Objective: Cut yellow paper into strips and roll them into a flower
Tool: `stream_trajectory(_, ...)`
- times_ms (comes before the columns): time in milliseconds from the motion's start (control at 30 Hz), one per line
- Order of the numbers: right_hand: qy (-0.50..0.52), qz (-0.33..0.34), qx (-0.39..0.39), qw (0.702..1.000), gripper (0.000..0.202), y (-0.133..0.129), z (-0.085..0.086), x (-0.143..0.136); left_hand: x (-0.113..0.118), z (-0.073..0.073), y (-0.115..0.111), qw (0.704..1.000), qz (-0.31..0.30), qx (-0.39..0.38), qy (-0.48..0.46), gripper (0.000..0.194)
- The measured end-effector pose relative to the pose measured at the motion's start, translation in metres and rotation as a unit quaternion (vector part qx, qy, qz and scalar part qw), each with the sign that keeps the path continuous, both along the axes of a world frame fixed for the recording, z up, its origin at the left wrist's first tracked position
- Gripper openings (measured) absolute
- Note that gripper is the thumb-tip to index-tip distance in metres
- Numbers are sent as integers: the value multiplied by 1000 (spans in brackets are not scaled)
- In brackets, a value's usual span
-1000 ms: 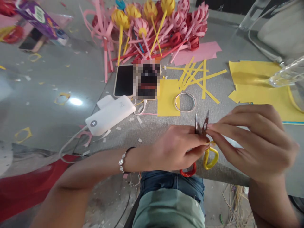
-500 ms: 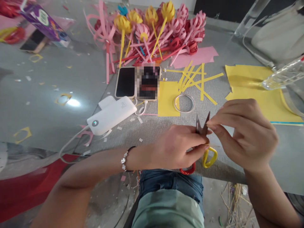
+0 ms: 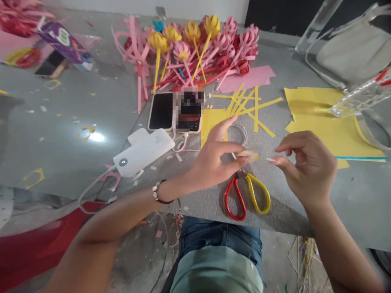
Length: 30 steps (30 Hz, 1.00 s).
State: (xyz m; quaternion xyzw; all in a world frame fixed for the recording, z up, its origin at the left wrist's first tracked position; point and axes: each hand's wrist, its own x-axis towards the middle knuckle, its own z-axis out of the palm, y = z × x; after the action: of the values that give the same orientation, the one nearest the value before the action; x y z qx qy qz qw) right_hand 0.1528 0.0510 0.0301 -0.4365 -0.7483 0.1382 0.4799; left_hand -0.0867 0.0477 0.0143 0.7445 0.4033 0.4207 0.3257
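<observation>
My left hand (image 3: pixel 210 158) pinches a small yellow-edged paper piece (image 3: pixel 249 155) between thumb and finger, its forefinger stretched out above. Facing it, my right hand (image 3: pixel 310 167) is curled, with a small white strip (image 3: pixel 270 159) at the thumb tip; a narrow gap separates the two pieces. Below my left hand, scissors with one red and one yellow handle (image 3: pixel 258 197) lie on the table, their blades partly hidden by that hand. A roll of clear tape (image 3: pixel 242 131) lies behind the left fingers, partly covered, next to a yellow paper sheet (image 3: pixel 210 126).
Yellow strips (image 3: pixel 255 110) lie crossed beyond the tape. Paper flowers (image 3: pixel 192 49) are heaped at the back. Two phones (image 3: pixel 161 112) and a white power bank (image 3: pixel 143 150) sit left. Yellow sheets (image 3: pixel 314 110) and a clear bottle (image 3: pixel 360 95) are at right.
The scissors have left my left hand and now lie on the table. My hands have moved apart, and the left now pinches a small paper piece.
</observation>
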Motion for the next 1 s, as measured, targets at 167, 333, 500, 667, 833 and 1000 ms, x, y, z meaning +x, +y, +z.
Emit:
stream_trajectory(167, -63, -16, 81, 995, 36, 4, 1, 8, -10, 15, 13, 963, -219, -105, -115, 13)
stream_trajectory(333, -92, 13, 82, 992, 40, 3, 2, 6, -5, 13, 11, 930, -258, -193, -176, 15)
stream_trajectory(500, -107, 36, 76, 991, 40, 1, 2, 3, -1, 13, 5, 919, -238, -249, -191, 18)
stream_trajectory(667, -143, 51, 95, 984, 33, 5, 4, 10, -1, 11, 5, 915, -211, -276, -204, 22)
stream_trajectory(833, -109, 63, 15, 992, 16, 1, 12, 12, -2, 2, 9, 928, -150, -276, -200, 22)
stream_trajectory(1000, -63, 106, -71, 990, 10, -7, 16, 10, -2, 3, 9, 936, -153, -256, -189, 19)
